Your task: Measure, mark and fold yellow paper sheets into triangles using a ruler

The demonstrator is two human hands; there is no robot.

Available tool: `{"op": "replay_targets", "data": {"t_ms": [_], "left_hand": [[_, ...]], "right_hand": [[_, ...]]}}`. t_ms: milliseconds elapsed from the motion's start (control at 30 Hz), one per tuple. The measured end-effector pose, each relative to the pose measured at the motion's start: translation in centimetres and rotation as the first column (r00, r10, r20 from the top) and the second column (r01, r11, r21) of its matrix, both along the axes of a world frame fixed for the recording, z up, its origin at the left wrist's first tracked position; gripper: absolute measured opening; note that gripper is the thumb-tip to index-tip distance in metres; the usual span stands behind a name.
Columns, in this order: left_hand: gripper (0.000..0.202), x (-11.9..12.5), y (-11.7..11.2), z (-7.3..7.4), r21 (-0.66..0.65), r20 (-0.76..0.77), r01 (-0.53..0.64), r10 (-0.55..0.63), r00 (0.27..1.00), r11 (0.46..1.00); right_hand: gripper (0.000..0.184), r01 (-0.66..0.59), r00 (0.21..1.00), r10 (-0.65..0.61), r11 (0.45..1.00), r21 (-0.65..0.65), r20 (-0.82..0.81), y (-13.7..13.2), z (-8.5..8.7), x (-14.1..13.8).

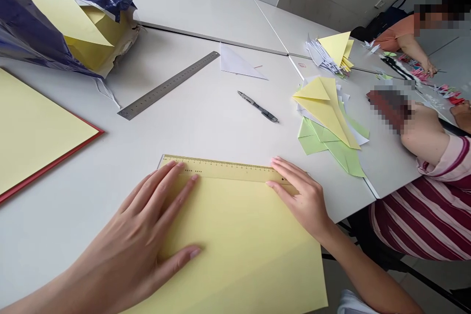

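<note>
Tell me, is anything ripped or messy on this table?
Yes. The blue bag at the far left is torn open with a ragged edge, and yellow paper sticks out of it. On the right, folded papers lie in a loose, crooked heap. The ruler lies straight along the sheet.

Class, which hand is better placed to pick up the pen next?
Right. The right hand rests on the yellow ruler nearest the pen; the left hand lies flat, holding down the sheet.

yellow paper sheet matt | yellow ruler clear plastic | grey ruler brushed metal | blue bag glossy plastic
</note>
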State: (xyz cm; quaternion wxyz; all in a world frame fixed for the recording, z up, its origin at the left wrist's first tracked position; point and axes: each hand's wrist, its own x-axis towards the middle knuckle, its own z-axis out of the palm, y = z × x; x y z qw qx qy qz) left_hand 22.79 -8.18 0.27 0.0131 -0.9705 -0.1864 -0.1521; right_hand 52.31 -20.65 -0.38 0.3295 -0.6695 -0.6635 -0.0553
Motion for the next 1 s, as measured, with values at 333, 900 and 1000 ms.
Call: {"op": "replay_targets", "data": {"t_ms": [333, 900, 1000], "left_hand": [[0.093, 0.05, 0.12, -0.52, -0.007, 0.010, -0.009, 0.009, 1.000, 1.000], [0.092, 0.10, 0.19, -0.56, 0.033, 0.024, -0.018, 0.017, 1.000, 0.999], [0.095, 0.12, 0.18, -0.42, 0.020, -0.005, -0.013, 0.013, 1.000, 1.000]], "right_hand": [[0.034, 0.058, 0.993, -0.059, 0.998, -0.017, -0.099, -0.28, 0.17, 0.22], [0.022, 0.022, 0.991, -0.027, 0.999, -0.039, -0.134, -0.17, 0.14, 0.32], [0.023, 0.013, 0.993, -0.019, 0.999, -0.048, -0.114, -0.04, 0.17, 0.44]]}}
